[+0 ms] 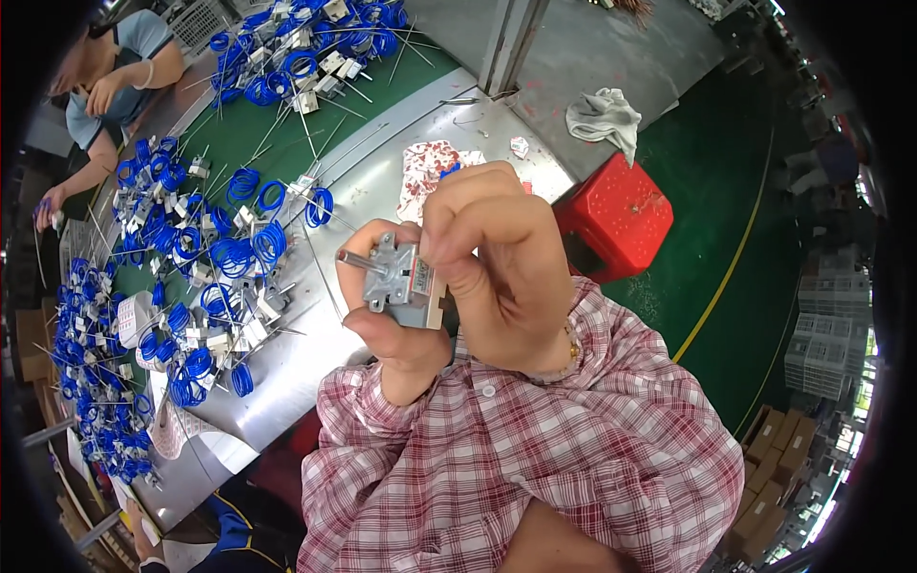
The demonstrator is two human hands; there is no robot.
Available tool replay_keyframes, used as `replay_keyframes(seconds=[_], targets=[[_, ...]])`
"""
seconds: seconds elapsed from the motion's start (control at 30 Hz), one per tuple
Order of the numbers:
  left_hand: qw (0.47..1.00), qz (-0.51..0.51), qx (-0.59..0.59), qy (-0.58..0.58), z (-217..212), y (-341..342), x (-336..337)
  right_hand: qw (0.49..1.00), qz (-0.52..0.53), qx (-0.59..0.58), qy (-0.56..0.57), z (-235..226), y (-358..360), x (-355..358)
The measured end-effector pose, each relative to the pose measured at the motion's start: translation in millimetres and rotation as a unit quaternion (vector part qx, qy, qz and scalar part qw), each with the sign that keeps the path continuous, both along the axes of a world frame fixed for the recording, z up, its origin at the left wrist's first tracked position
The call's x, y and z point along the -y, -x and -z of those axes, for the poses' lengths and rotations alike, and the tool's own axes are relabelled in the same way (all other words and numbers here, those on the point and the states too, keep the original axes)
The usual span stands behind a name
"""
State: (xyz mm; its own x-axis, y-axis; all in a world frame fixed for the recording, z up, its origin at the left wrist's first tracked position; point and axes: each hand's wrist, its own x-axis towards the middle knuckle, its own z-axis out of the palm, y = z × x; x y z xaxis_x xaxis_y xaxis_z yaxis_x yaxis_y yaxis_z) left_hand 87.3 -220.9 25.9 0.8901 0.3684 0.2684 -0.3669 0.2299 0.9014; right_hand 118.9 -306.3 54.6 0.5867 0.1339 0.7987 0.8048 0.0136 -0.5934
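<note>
Factory bench with green mat (287, 124) lying below; left hand (396, 329) and right hand (497, 277) both pinching closed on small grey metal switch block (401, 282), raised chest-high. Looking rigid, light; gripping its flat sides, avoiding the protruding shaft.

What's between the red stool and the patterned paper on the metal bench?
In the head view, the right hand sits between the red stool and the patterned paper.

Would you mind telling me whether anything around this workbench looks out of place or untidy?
A crumpled pale cloth lies on the grey floor beyond the red stool, away from the bench. Otherwise, blue wire coils are heaped loosely over the table, and both hands, left hand and right hand, hold a small metal part.
</note>
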Motion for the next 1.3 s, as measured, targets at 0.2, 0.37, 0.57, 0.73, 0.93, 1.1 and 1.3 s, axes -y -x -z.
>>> replay_keyframes(seconds=[0.2,0.37,0.57,0.73,0.93,1.1,1.3], targets=[[0.999,0.016,-0.044,0.019,-6.5,-6.6,1.0,0.993,-0.07,-0.016,-0.094,8.3,-5.6,4.2],[0.999,0.024,-0.035,0.016,-4.7,-8.6,0.5,0.995,-0.055,-0.033,-0.081,5.6,-6.6,7.5],[0.999,0.003,-0.041,-0.027,-3.1,-10.1,1.7,0.985,-0.059,-0.154,-0.046,4.1,-3.7,6.3],[0.99,-0.112,-0.063,-0.064,9.1,-18.6,-13.0,0.998,-0.023,-0.049,0.04,11.6,-1.4,7.5],[0.909,-0.355,-0.086,-0.2,-26.9,-6.7,-131.5,0.947,0.054,-0.271,-0.166,50.1,-51.5,72.7],[0.787,-0.347,0.009,-0.511,-96.6,-40.2,-317.1,0.893,0.314,-0.314,0.073,154.7,-131.7,145.0],[0.298,-0.259,-0.213,-0.894,-46.7,-187.9,-492.4,0.846,0.353,-0.322,0.238,158.9,-124.2,137.6]])
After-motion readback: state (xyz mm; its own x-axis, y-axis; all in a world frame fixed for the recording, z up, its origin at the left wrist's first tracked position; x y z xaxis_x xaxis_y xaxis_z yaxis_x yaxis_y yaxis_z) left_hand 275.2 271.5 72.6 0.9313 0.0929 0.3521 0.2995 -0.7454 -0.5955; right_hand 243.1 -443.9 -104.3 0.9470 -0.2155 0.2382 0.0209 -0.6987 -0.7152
